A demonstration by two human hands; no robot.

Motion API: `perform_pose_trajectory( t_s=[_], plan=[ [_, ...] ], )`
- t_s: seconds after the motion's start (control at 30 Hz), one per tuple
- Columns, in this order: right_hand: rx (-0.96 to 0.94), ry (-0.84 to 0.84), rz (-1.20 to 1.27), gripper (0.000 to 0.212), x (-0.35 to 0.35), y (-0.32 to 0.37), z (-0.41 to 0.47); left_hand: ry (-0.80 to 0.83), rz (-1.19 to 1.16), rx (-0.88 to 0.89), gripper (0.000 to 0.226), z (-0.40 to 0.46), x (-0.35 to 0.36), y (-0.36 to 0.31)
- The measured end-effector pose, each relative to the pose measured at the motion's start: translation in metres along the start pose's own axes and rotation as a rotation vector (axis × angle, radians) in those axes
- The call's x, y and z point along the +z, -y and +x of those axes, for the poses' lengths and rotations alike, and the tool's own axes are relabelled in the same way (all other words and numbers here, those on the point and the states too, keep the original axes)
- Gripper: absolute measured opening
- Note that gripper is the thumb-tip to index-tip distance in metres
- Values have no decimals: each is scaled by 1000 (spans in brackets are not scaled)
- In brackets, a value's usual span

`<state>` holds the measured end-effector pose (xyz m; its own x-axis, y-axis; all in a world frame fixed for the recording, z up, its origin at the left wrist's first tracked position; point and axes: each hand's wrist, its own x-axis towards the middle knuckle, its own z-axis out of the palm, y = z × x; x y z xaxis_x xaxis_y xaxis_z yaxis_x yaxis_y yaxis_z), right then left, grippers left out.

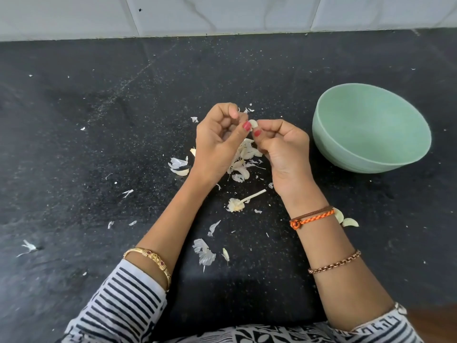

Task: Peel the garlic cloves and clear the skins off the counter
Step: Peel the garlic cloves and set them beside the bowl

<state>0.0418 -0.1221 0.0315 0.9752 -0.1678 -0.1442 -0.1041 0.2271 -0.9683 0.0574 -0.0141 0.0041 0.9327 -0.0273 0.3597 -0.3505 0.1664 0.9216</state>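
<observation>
Above the black counter (99, 144), my left hand (218, 142) and my right hand (282, 149) meet at their thumb tips and together pinch one small pale garlic clove (253, 124). A heap of papery skins (243, 162) lies on the counter directly under the hands. More cloves lie loose: one to the left of my left wrist (181, 172) and two beside my right wrist (347, 220). The bare garlic stem with its root base (241, 203) lies between my forearms.
A pale green bowl (346, 159) stands empty to the right of my hands. Skin flakes are scattered widely, with larger pieces near the front (205, 252) and far left (28, 247). A white tiled wall (222, 13) bounds the counter at the back.
</observation>
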Motion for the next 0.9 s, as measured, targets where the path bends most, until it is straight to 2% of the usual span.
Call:
perform_pose_trajectory(
  t_s=[0.17, 0.33, 0.43, 0.5, 0.67, 0.8, 0.9],
  plan=[
    [97, -29, 199, 21, 6, 0, -4, -11, 47, 130, 20, -3, 4, 3],
    [277, 28, 449, 17, 14, 0, -7, -26, 384, 385, 24, -3, -5, 6],
    [363, 5, 610, 15, 11, 3, -4, -14, 486, 538, 19, -4, -5, 5],
    [295, -57, 515, 14, 5, 5, 0, -24, 475, 530, 16, -7, -3, 4],
    [-7, -47, 44, 14, -2, 2, -1, -88, 571, 234, 16, -3, -5, 11],
    [-179, -65, -145, 13, -3, -1, 0, -102, 523, 178, 28, -1, -4, 10],
    [-291, -84, -284, 12, -5, -3, 3, -124, 457, 158, 21, 0, -3, 9]
  ],
)
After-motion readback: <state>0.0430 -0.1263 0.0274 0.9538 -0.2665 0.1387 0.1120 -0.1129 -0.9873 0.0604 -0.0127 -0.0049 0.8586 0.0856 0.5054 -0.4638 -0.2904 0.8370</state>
